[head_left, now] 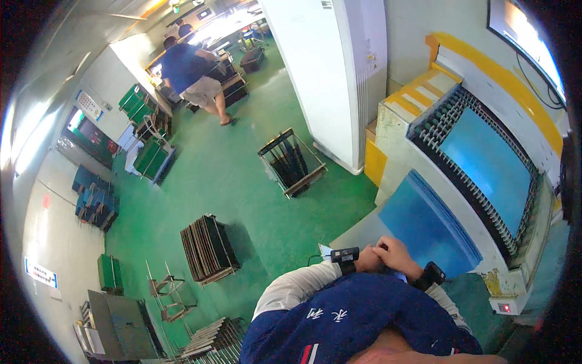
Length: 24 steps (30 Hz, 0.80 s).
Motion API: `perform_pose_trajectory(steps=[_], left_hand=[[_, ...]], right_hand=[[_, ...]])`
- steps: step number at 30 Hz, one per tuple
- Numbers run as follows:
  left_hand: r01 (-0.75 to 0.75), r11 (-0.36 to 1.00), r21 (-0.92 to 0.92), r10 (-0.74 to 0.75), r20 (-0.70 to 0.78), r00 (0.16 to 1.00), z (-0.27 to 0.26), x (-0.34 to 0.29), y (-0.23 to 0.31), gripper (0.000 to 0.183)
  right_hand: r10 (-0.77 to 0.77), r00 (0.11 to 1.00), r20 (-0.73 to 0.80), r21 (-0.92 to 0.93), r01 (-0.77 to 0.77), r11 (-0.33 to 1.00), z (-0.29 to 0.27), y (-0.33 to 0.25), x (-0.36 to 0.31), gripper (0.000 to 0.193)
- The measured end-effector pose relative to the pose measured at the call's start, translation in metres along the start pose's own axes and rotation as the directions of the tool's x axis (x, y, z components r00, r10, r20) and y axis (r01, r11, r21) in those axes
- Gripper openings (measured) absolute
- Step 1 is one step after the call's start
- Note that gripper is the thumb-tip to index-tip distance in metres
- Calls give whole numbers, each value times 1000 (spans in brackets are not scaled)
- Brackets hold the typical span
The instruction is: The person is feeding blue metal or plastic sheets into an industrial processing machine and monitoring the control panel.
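Observation:
My two hands meet close to my chest, at the near edge of a blue sheet (424, 227) that lies flat on a pale table. My left hand (367, 262) comes out of a white sleeve with a black device strapped at the wrist, and is mostly covered. My right hand (397, 253) lies over it with curled fingers and a black band on the wrist. I see no object in either hand. A second blue sheet (488, 161) rests on the roller bed of the machine (451, 118) beyond.
On the green floor to the left stand a rack of dark panels (208, 247) and a wire cart with panels (291, 162). A white cabinet (330, 79) rises behind. A person in a blue shirt (189, 73) walks far back. Green boards (151, 156) are stacked along the left wall.

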<state>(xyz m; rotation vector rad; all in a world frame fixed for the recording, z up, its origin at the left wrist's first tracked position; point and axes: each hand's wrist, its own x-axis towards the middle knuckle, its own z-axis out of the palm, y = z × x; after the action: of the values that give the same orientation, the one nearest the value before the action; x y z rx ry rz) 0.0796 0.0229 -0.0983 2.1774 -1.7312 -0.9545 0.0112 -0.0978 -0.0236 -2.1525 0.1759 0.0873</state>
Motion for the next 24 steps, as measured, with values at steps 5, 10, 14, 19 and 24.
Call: perform_pose_trajectory(steps=[5,10,14,19,24], left_hand=[[48,991,-126,-69,-164,984,-2,-5,14,47],[136,985,-103,-158,-241,958,46,23,-10,37],[-6,957,-289,-66,-239,969,63,31,-34,35],[-187,616,-765,13,-228,974,50,24,-37,21],[-220,939,264,225,8,974,-11,2,3,20]], right_hand=[[-98,992,-82,18,100,995,5,8,-3,27],[112,991,-74,-30,-114,993,22,42,1,29],[69,997,-20,-4,-69,998,10,19,-1,28],[-7,994,106,329,-29,944,-11,8,7,21],[93,943,-321,183,-35,983,-49,56,9,16]])
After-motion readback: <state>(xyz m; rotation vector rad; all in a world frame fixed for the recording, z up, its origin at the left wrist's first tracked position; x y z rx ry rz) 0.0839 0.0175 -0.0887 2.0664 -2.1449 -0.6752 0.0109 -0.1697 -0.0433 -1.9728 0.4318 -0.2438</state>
